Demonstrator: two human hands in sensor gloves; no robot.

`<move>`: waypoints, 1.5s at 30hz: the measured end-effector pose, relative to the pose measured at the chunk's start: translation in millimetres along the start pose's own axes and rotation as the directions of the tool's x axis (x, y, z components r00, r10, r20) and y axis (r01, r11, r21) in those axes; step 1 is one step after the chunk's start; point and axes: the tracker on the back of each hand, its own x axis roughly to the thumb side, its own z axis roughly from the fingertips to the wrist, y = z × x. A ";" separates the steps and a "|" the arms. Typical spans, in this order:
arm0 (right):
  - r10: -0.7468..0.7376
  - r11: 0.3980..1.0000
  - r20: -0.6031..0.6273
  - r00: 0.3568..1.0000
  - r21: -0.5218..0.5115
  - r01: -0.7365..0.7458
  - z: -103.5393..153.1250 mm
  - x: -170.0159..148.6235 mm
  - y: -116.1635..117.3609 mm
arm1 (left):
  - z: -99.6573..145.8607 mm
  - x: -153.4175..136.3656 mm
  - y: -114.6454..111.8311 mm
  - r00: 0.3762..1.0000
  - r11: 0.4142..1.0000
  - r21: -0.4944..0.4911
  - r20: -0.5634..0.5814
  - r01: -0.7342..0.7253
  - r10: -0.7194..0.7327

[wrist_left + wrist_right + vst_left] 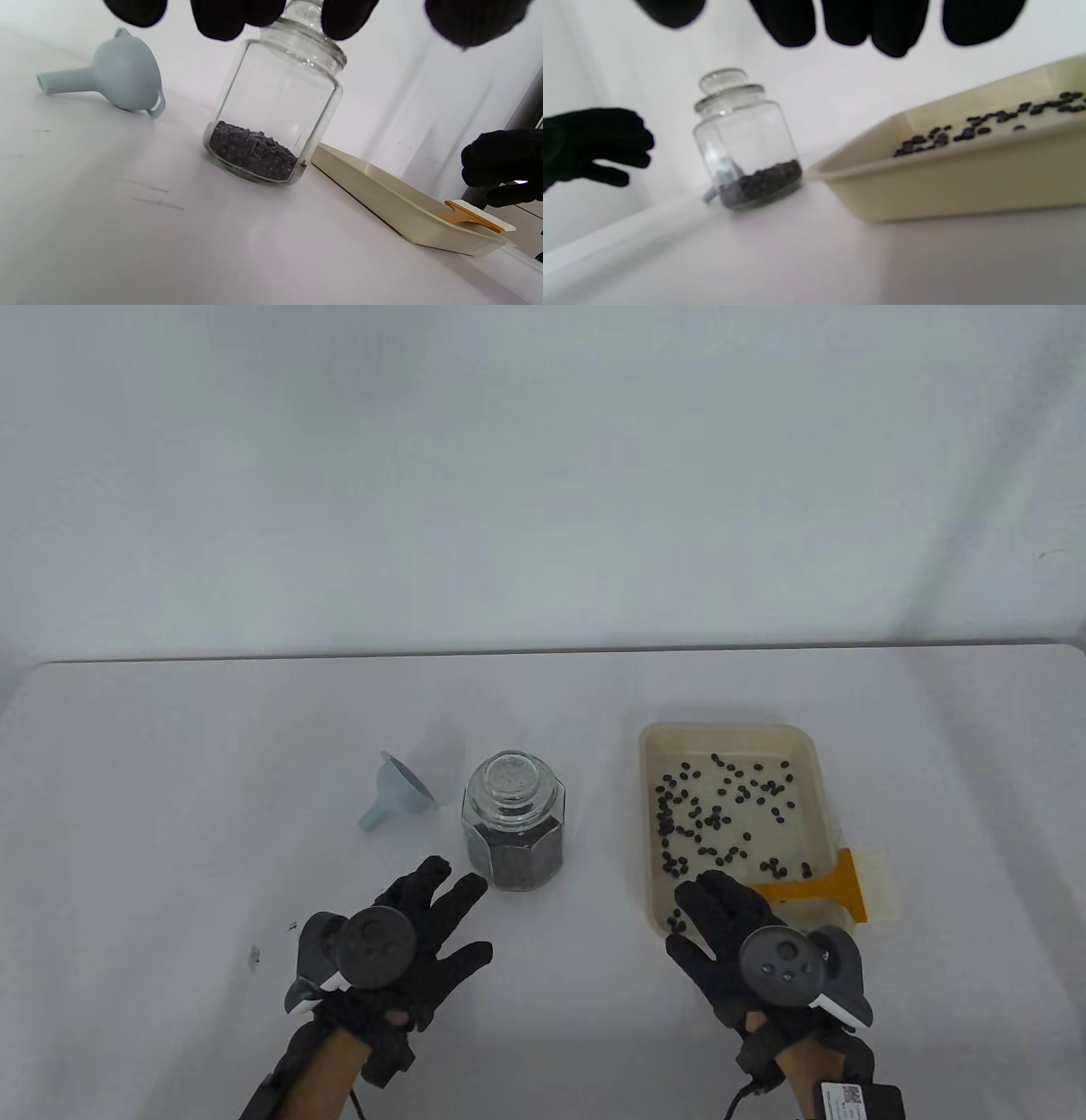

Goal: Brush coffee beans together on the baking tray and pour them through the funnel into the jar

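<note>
White table (pixel 170 780), lidded jar (pixel 514 831) between funnel (pixel 399 793) and tray (pixel 730 823), both hands (pixel 407 937) (pixel 730 933) released, near front edge

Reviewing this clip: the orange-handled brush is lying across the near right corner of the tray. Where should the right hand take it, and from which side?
Take the brush by its orange handle, coming from above on the near side with the right hand. The handle lies flat over the baking tray rim pointing left toward that hand, while the wide pale head hangs past the right rim. A thumb-and-fingers grip across the narrow handle looks easiest.
</note>
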 end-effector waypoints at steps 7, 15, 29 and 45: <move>0.002 1.000 -0.001 1.000 -0.004 -0.002 0.0 0.2 -0.5 | -0.5 0.1 -0.7 1.000 1.000 -0.004 -0.001 0.004 -0.004; -0.001 1.000 -0.002 1.000 -0.007 0.001 0.1 0.0 -1.0 | -0.5 -0.7 -0.4 1.000 1.000 0.006 -0.007 -0.003 0.003; -0.016 1.000 0.004 1.000 -0.014 0.016 0.4 -0.8 -1.7 | -0.4 -1.6 0.1 1.000 1.000 0.003 -0.030 0.008 -0.008; -0.027 0.999 0.010 1.000 -0.020 0.027 1.3 -0.7 -5.7 | -0.9 -5.2 11.7 0.982 0.997 -0.038 -0.182 -0.062 0.054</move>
